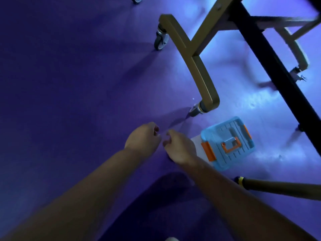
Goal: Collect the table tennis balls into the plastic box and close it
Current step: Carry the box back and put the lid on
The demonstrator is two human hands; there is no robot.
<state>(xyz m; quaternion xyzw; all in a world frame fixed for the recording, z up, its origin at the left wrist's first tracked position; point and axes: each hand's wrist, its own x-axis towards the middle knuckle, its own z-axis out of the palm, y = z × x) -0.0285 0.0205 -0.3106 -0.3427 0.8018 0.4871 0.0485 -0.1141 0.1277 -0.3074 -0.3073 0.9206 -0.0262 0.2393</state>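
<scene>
No legible text anywhere.

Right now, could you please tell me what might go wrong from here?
The box has its lid on, so balls may be dropped beside it. The left hand and right hand are curled close to the table's wheel, which they might knock. The dim light could hide balls.

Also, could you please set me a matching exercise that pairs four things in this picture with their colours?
Things:
1. lid
2. latch
3. table leg
4. floor

Colours:
A. purple
B. olive
C. blue
D. orange

Pairs: 1-C; 2-D; 3-B; 4-A
</scene>
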